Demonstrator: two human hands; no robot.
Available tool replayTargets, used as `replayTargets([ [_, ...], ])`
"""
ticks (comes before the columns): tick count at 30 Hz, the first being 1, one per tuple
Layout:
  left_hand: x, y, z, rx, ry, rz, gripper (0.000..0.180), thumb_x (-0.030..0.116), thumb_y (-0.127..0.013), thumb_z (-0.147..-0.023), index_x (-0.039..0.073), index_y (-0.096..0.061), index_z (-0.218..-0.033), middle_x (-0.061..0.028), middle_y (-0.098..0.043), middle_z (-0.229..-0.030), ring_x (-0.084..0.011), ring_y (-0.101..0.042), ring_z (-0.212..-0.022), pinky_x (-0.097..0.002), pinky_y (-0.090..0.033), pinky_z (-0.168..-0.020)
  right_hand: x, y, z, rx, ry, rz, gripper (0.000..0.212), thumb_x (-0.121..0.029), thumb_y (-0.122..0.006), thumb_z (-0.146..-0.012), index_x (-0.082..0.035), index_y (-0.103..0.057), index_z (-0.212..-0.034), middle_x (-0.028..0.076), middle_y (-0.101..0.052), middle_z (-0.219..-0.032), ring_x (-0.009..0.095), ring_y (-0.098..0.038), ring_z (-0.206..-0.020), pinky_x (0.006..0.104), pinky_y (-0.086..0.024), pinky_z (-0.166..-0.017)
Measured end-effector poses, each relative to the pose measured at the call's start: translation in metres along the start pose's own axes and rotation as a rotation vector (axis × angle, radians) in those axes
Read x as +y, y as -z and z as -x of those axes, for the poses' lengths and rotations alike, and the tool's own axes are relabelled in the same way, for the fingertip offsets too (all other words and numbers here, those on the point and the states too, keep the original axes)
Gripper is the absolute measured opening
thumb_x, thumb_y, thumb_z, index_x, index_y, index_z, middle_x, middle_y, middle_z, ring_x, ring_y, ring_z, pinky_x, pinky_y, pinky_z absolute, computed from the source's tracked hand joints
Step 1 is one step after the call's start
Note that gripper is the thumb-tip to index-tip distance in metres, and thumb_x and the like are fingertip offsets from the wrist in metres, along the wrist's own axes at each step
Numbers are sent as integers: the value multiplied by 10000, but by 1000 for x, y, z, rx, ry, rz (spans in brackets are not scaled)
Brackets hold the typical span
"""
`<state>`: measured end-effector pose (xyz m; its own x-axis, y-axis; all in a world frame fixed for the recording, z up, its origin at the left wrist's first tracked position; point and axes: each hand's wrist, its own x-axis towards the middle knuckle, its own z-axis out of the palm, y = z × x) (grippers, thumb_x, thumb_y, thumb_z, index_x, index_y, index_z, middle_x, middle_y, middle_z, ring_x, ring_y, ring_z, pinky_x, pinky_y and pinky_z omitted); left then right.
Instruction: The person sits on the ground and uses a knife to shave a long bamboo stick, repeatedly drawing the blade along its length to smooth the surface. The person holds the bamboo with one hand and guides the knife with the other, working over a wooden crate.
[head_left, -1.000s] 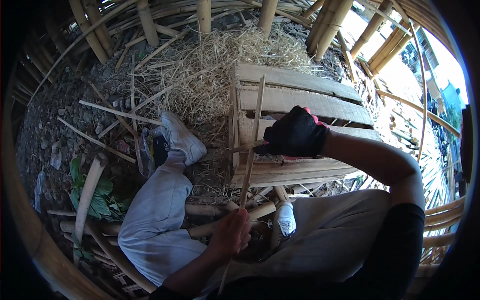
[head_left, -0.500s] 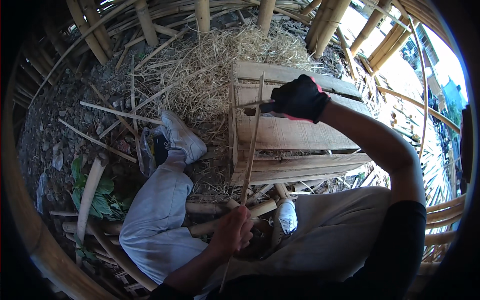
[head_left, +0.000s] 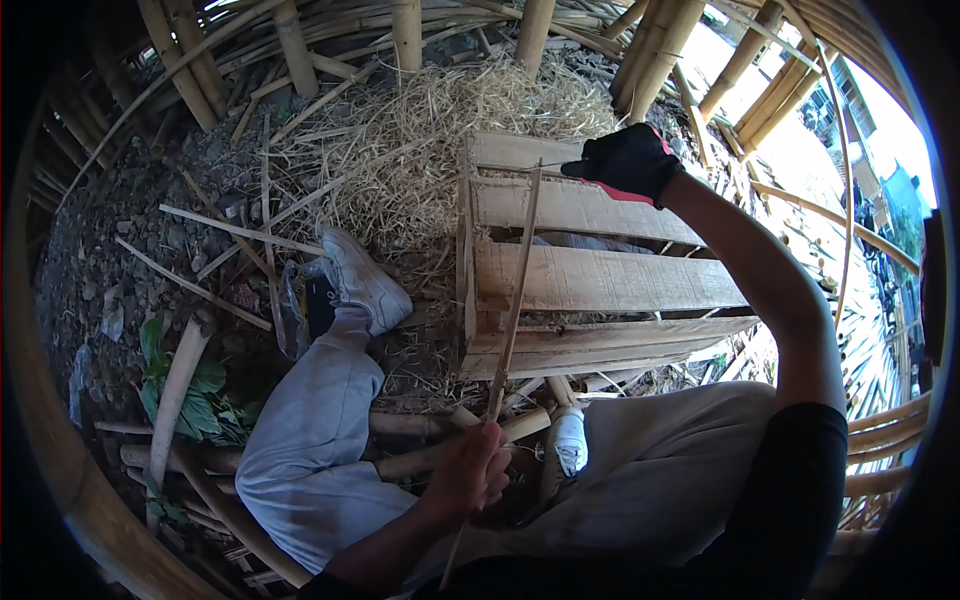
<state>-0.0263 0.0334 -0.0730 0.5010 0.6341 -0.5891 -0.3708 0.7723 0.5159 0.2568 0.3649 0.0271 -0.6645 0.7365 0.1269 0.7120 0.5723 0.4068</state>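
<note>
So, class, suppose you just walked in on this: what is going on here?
A person sits on the ground among straw and bamboo poles, working a long thin bamboo strip. The bare left hand grips its lower end near the lap, while the right hand, in a black glove, is at its upper end, seemingly with a thin blade, though that is hard to tell. The strip crosses in front of a wooden crate.

Thin bamboo strip (head_left: 512, 300), pale tan, long and narrow, running near-vertical with slight tilt; lower part gripped in bare left hand (head_left: 470, 470), upper end at black-gloved right hand (head_left: 625, 160), crossing the wooden crate front.
</note>
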Motion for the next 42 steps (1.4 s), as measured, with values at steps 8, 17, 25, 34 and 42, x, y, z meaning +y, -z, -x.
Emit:
replayTargets([
  [8, -4, 6, 4, 12, -3, -11, 403, 552, -443, -1110, 158, -492, -1035, 53, -354, -609, -71, -331, -446, -257, -271, -429, -46, -8, 13, -12, 132, -119, 539, -706, -554, -966, -220, -747, -839, 11, -676, -683, 249, -679, -613, 393, -530, -583],
  [17, -3, 6, 4, 31, -18, 18, 406, 557, -437, -1110, 165, -482, -1014, 54, -346, -611, -73, -324, -453, -261, -267, -434, -76, 13, -2, -41, 332, -111, 639, -702, -484, -1005, -179, -688, -699, 57, -641, -607, 290, -679, -604, 419, -527, -611],
  [25, 3, 10, 2, -3, 2, 42, 430, 583, -448, -1097, 158, -492, -1044, 46, -352, -608, -76, -319, -431, -261, -272, -422, 106, -44, 10, -256, -574, -15, 687, -728, -392, -1013, -166, -787, -1037, 122, -780, -1043, 323, -735, -1018, 446, -537, -927],
  [34, 0, 17, 2, -39, -24, 52, 477, 639, -445, -1073, 164, -474, -1040, 52, -341, -582, -75, -309, -402, -257, -289, -420, -98, 17, 40, -45, 101, -331, 276, -335, -537, -1060, -285, -732, -1250, 31, -728, -984, 267, -732, -843, 418, -581, -681],
  [42, 4, 17, -1, -95, 25, 173, 514, 736, -456, -1013, 232, -412, -921, 68, -279, -556, -63, -234, -358, -243, -225, -361, -115, 20, 32, -173, 143, -237, 472, -585, -495, -1048, -202, -770, -1056, 52, -726, -773, 258, -735, -728, 404, -550, -558],
])
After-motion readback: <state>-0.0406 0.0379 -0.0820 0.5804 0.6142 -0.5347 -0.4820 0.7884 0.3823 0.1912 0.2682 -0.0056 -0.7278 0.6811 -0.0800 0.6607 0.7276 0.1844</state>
